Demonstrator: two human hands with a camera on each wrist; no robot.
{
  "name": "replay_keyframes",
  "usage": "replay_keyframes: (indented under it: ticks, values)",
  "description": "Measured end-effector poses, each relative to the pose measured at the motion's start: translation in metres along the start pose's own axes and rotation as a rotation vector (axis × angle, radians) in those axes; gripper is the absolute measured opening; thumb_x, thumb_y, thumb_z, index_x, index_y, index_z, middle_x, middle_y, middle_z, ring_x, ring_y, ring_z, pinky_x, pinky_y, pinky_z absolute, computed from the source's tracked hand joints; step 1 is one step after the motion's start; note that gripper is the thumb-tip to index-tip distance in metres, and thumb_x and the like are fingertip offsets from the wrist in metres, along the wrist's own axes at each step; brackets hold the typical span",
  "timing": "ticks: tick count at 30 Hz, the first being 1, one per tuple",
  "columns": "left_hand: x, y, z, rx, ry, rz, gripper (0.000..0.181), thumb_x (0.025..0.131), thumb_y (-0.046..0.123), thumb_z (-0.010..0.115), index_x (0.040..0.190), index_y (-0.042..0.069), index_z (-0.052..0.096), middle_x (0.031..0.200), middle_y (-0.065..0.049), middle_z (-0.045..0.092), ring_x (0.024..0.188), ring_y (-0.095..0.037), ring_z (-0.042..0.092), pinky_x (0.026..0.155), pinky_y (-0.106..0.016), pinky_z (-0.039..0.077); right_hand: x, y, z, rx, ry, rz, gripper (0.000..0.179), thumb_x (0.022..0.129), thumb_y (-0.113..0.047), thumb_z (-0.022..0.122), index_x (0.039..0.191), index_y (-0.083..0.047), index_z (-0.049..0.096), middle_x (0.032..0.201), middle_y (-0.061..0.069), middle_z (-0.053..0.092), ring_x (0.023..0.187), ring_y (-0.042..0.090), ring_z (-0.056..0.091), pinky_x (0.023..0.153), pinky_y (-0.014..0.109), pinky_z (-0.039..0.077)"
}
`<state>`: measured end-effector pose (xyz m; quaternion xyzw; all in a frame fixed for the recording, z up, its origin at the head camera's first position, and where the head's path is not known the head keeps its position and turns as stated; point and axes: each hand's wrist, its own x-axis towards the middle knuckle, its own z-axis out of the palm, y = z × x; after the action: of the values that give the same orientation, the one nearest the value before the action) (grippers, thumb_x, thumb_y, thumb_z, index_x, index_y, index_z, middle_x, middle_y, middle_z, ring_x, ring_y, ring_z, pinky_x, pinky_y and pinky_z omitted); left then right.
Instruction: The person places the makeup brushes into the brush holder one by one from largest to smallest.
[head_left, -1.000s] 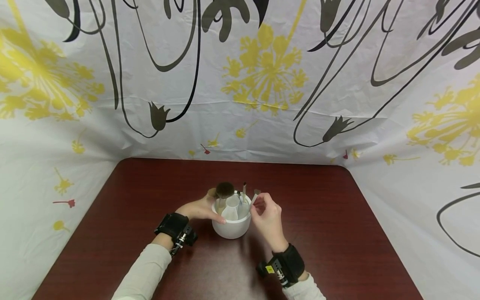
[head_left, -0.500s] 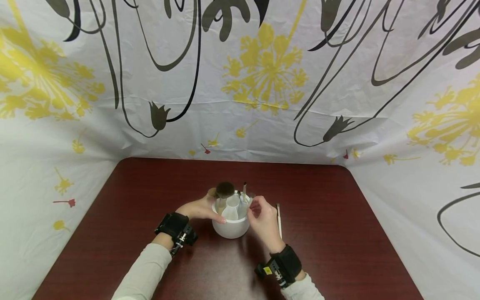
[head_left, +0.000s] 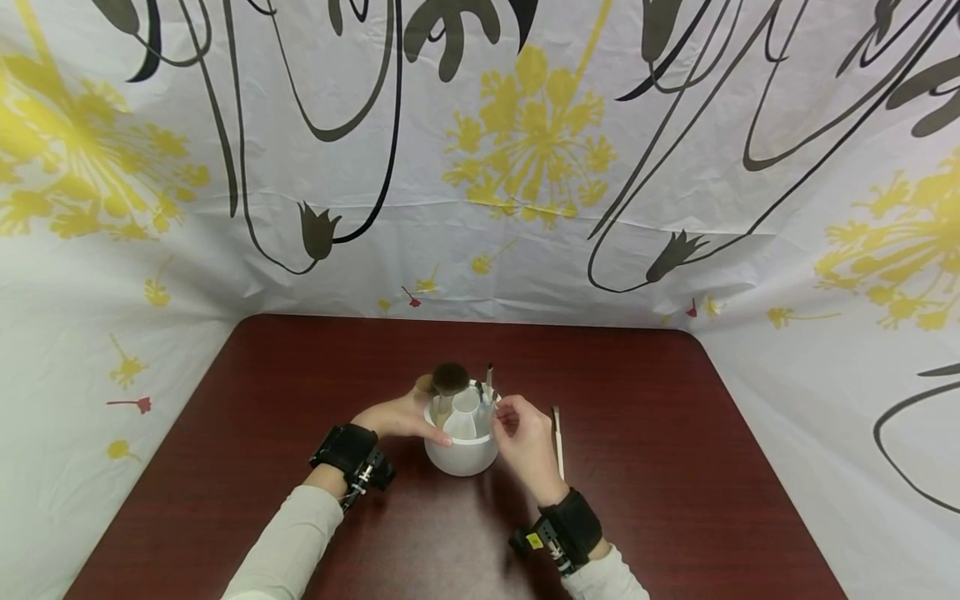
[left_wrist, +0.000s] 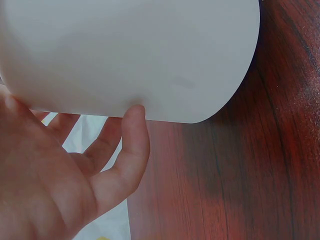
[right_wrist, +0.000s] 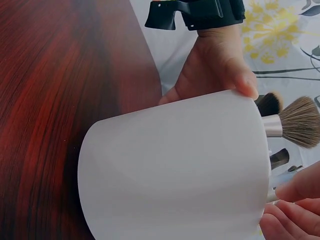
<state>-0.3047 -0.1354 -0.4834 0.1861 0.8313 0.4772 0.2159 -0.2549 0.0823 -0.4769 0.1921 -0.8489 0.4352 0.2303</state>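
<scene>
A white round brush holder with inner compartments stands on the table, several makeup brushes upright in it. Its largest brush has a wide brown head; a smaller dark brush shows below it in the right wrist view. My left hand grips the holder's left side, thumb over the rim; in the left wrist view the fingers of that hand lie against the wall. At the right rim my right hand pinches a thin makeup brush by its pale handle, its lower part hidden inside the holder.
One slim brush with a pale handle lies on the dark red table, just right of my right hand and partly hidden by it. A patterned white cloth hangs beyond the table's far edge.
My right hand has moved slightly left and down, bringing the pinched brush lower into the holder. The brush lying on the table has come into view. The left hand stays put.
</scene>
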Motion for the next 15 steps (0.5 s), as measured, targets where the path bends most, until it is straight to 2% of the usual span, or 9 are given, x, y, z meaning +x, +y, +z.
replay_keyframes:
  ticks: [8,15]
  values:
    - [0.001,-0.001,0.000,0.011,-0.004,0.017,0.107,0.061,0.033,0.081,0.140,0.003,0.015,0.142,-0.019,0.015,0.127,-0.031,0.024,0.103,-0.048,0.022,0.002,-0.001,-0.009,-0.013,0.048,-0.036,0.017,0.072,0.006,0.068,0.086,0.001,0.061,0.075,0.007,0.062,0.066,0.013,0.061,0.060,0.025,0.051]
    - [0.001,-0.001,0.000,0.002,0.002,0.017,0.105,0.061,0.031,0.081,0.139,0.003,0.017,0.141,-0.019,0.016,0.127,-0.030,0.025,0.103,-0.048,0.022,0.005,0.014,-0.028,-0.085,0.101,0.031,0.017,0.074,0.001,0.067,0.090,-0.002,0.061,0.078,0.008,0.062,0.066,0.013,0.059,0.059,0.029,0.050]
